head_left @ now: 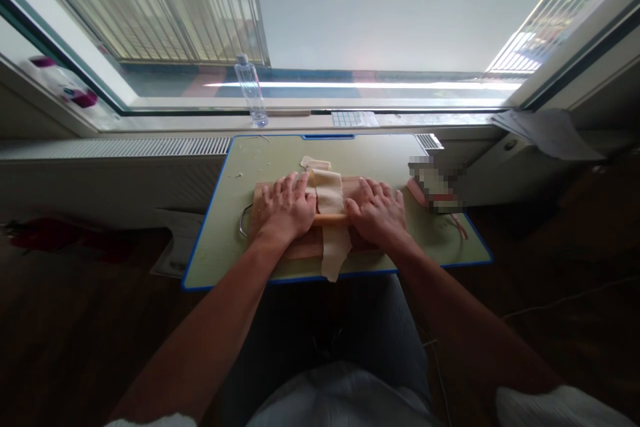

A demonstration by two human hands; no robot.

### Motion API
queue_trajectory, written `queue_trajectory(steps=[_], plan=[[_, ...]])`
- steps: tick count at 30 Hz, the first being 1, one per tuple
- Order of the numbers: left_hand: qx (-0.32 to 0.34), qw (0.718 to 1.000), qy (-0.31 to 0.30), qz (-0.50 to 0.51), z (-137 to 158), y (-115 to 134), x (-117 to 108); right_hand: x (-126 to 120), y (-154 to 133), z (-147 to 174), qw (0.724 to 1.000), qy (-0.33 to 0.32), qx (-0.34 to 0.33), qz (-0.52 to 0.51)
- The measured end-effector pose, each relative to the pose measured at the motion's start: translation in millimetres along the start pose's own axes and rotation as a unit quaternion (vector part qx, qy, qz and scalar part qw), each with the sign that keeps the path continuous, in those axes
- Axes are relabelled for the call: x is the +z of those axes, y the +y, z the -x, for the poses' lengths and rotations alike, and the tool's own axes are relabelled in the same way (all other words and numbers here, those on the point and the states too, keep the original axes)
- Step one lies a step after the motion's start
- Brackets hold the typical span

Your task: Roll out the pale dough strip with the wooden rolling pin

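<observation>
A rolling pin (331, 220) lies crosswise over a long strip of dough (330, 192). Only its middle shows; its ends are hidden under my hands. My left hand (287, 207) rests palm down on the pin's left part, fingers stretched forward and apart. On the right part presses my right hand (379, 210), also flat with its fingers spread. Beneath them is a wooden cutting board (305, 248) with a metal handle (243, 220) at its left. The dough's near end hangs past the board's front edge, and a smaller dough scrap (316, 164) lies behind the board.
The board stands on a small blue-edged table (210, 240) with dough crumbs at its back left. At its right sits a partly blurred-out object (436, 187) with a pink strap. A clear bottle (251, 93) and papers (545, 133) are on the windowsill.
</observation>
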State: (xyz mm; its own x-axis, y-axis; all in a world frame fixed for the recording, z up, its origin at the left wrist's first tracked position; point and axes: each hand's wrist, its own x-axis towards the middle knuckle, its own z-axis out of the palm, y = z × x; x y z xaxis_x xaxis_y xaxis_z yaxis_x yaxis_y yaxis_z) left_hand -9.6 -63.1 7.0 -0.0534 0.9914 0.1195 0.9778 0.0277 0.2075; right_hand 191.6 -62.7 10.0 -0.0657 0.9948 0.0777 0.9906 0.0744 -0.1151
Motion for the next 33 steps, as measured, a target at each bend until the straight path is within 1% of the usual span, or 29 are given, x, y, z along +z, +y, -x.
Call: queue_trajectory(steps=[6,9,13,16,19,25,29,33], plan=[[-0.007,1.0,0.026,0.005,36.9,4.7,-0.3,4.7,-1.5,35.3,0.998,0.055,-0.009,0.001],[-0.008,1.0,0.027,0.005,57.5,4.5,0.8,5.9,-0.8,57.0,0.998,0.065,-0.013,0.002],[0.01,0.999,0.04,-0.005,84.3,3.1,1.2,8.6,1.8,85.5,0.997,0.078,-0.02,0.0],[0.013,0.999,0.042,-0.007,94.2,2.8,0.6,10.8,2.9,95.6,0.996,0.089,-0.021,-0.001],[0.01,0.999,0.037,-0.002,87.8,3.3,0.6,11.2,1.9,89.0,0.996,0.09,-0.018,-0.002],[-0.009,1.0,0.014,0.003,47.4,4.9,1.6,9.2,-0.9,48.7,0.996,0.083,-0.016,0.0],[-0.014,1.0,-0.011,0.009,23.5,3.2,0.6,5.9,-0.4,25.8,0.998,0.062,-0.014,0.001],[-0.004,0.999,-0.029,0.013,-0.1,-1.2,0.6,2.9,1.7,1.2,1.0,0.02,-0.009,-0.008]])
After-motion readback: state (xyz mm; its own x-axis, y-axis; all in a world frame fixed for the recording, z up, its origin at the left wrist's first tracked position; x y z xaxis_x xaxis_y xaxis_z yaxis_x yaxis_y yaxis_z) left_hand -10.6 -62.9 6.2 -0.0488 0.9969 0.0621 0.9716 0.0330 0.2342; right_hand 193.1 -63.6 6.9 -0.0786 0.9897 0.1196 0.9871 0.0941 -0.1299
